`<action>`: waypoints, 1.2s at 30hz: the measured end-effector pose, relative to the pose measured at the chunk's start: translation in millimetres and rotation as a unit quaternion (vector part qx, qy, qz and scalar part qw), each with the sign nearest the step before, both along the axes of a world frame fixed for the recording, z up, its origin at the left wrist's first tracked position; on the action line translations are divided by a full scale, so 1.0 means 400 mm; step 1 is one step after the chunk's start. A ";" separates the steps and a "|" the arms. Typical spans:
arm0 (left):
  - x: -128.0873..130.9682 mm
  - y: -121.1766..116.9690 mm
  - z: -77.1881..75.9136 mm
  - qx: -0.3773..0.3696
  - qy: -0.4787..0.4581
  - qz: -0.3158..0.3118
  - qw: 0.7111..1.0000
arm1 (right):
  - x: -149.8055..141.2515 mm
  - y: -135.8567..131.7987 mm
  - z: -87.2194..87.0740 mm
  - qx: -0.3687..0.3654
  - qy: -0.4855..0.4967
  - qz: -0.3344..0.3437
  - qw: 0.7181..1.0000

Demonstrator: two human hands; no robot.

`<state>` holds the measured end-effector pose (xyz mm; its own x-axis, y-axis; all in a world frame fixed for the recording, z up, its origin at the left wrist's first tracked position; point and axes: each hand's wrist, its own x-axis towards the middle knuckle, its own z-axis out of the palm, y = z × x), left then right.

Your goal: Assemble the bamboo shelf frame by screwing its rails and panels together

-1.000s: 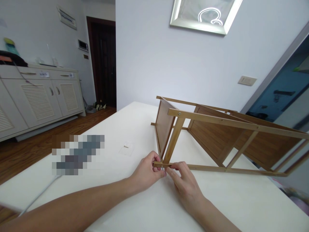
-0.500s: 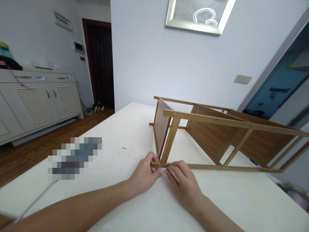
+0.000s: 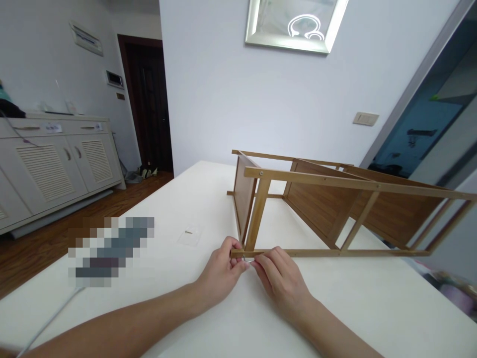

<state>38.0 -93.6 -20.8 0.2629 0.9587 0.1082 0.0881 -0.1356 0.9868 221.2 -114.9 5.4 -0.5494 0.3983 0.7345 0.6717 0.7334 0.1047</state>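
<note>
Wooden rack (image 3: 258,214) lay sideways on white table (image 3: 208,199). Left hand (image 3: 220,272) pinched rack's near-left rail end (image 3: 235,253); right hand (image 3: 285,278), closely pinched, held thin metal tool (image 3: 249,261) beside rack's corner. Bracing rack, seating tool squarely seemed best.

A louvred cabinet (image 3: 72,166) stands near a dark door (image 3: 149,107).

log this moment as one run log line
left hand: grips rail end of wooden frame | right hand: pinches thin metal piece beside it | white table: screw, small clear bag
</note>
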 end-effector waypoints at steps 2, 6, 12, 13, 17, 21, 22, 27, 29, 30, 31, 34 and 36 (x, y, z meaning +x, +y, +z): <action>0.001 0.000 -0.001 0.004 -0.002 0.005 1.000 | -0.001 -0.001 -0.001 0.004 -0.011 -0.004 1.000; 0.003 -0.001 -0.001 0.005 -0.009 0.011 1.000 | -0.004 0.000 -0.009 -0.002 -0.023 -0.014 1.000; 0.001 -0.005 0.008 0.016 -0.004 0.026 1.000 | -0.006 -0.004 -0.016 -0.043 -0.050 -0.024 0.998; -0.001 -0.004 0.008 0.019 -0.004 0.022 1.000 | -0.006 -0.004 -0.015 -0.048 -0.061 -0.023 0.997; -0.014 0.000 0.005 0.021 0.008 0.003 1.000 | -0.002 0.003 -0.017 -0.038 -0.099 -0.027 0.994; -0.017 0.009 -0.005 0.025 0.035 0.012 0.999 | 0.003 0.012 -0.025 -0.049 -0.093 -0.008 0.994; -0.017 0.013 -0.007 0.032 0.049 0.017 0.998 | 0.003 0.011 -0.026 -0.060 -0.087 -0.001 0.994; -0.034 0.049 -0.013 0.095 0.147 0.066 0.982 | -0.002 -0.004 -0.018 -0.091 -0.058 0.033 0.994; -0.048 0.066 -0.013 0.110 0.190 0.069 0.973 | 0.003 -0.004 -0.008 -0.088 -0.021 0.029 0.995; -0.055 0.073 -0.013 0.115 0.214 0.068 0.968 | 0.010 0.000 -0.003 -0.085 0.004 0.023 0.996; -0.063 0.080 -0.011 0.124 0.238 0.067 0.961 | 0.022 0.005 0.004 -0.082 0.032 0.013 0.996; -0.083 0.093 -0.003 0.177 0.311 0.069 0.931 | 0.079 0.026 0.024 -0.072 0.106 -0.030 0.991; -0.092 0.098 0.007 0.212 0.362 0.067 0.905 | 0.128 0.041 0.037 -0.060 0.142 -0.061 0.986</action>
